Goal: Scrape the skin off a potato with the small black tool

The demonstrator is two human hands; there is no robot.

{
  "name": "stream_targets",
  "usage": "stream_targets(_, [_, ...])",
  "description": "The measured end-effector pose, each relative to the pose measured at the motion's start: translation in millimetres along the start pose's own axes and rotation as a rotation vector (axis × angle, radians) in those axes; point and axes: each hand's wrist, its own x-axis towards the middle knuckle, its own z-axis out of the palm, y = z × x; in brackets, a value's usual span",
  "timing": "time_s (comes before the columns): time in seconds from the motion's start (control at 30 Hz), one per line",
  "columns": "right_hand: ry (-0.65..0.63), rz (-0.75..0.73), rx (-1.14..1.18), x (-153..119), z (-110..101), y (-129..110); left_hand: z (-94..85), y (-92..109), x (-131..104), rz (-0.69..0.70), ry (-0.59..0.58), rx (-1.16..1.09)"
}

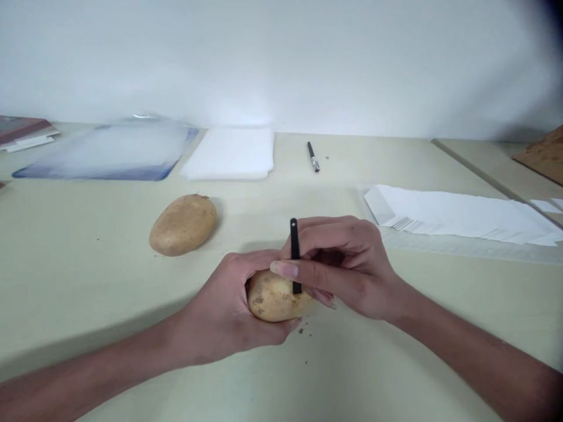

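Note:
My left hand [229, 310] is wrapped round a potato [272, 302] low over the table, thumb along its near side. Between the thumb and fingers of my right hand [343, 266] is a slim flat black tool [294, 240] with a small hole at its upper end. It stands nearly upright, and its lower end meets the potato's skin, where a paler patch shows. What kind of tool it is, I cannot make out. Beyond my left hand a second, larger potato [183, 225] lies on the table.
White paper sheets [231, 153] lie at the back, left of a black pen [312, 156]. Clear plastic folders with a blue edge [108, 153] are farther left. A fanned row of white envelopes [448, 214] lies at right. Small crumbs [301, 331] dot the table near my hands.

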Motion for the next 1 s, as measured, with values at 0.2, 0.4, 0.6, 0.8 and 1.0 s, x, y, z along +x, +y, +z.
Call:
stream_targets(0.2, [-0.039, -0.013, 0.032, 1.2, -0.5, 2.2, -3.1, -1.0, -1.4, -0.02, -0.04, 0.007])
stream_targets(0.4, [-0.036, -0.019, 0.036, 0.5, -0.9, 2.0, -3.1, -0.5, 0.6, -0.066, -0.031, -0.018])
stream_targets(0.6, [-0.039, -0.015, -0.011, 0.4, -1.6, -1.0, -1.6, 1.9, 2.9, -0.093, 0.001, -0.027])
stream_targets(0.8, [-0.049, -0.024, 0.043, 0.9, -2.9, -1.6, -1.8, 0.9, 2.8, -0.051, -0.023, -0.032])
stream_targets(1.0, [0.05, -0.012, 0.087, -0.5, -8.1, -1.5, -3.6, 1.4, 2.1, -0.031, -0.03, 0.012])
